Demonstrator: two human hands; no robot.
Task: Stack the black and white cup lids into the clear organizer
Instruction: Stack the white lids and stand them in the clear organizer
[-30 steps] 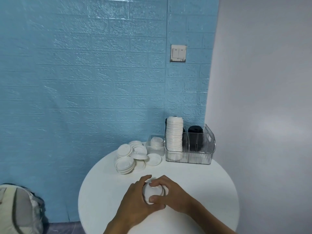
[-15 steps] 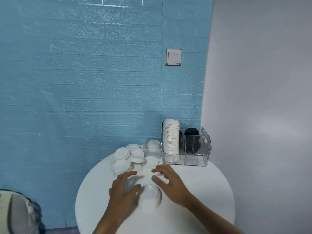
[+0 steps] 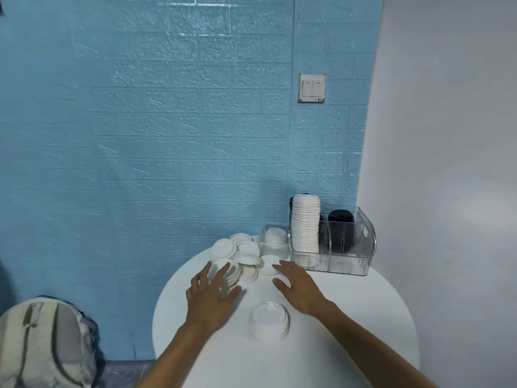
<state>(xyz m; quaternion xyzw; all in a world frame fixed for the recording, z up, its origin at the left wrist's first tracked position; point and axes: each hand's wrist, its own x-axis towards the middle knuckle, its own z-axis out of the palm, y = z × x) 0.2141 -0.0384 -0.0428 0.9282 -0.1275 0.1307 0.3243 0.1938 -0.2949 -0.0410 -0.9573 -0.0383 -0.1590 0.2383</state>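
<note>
A short stack of white lids (image 3: 269,321) sits on the round white table (image 3: 349,317) between my forearms, touched by neither hand. My left hand (image 3: 213,293) reaches with spread fingers over a loose pile of white lids (image 3: 240,256) at the table's back left. My right hand (image 3: 300,284), also open, hovers near a single white lid (image 3: 269,265). The clear organizer (image 3: 347,259) stands at the back right, holding a tall white lid stack (image 3: 305,224) in its left slot and black lids (image 3: 340,229) to the right of it.
A small clear box (image 3: 272,242) with a few white lids stands left of the organizer. The blue brick wall with a light switch (image 3: 312,88) is right behind the table. A pale backpack (image 3: 44,343) lies on the floor at the left.
Both hands let go of the short lid stack, leaving it on the table, and moved forward toward the loose lids at the back. The camera tilted and came closer.
</note>
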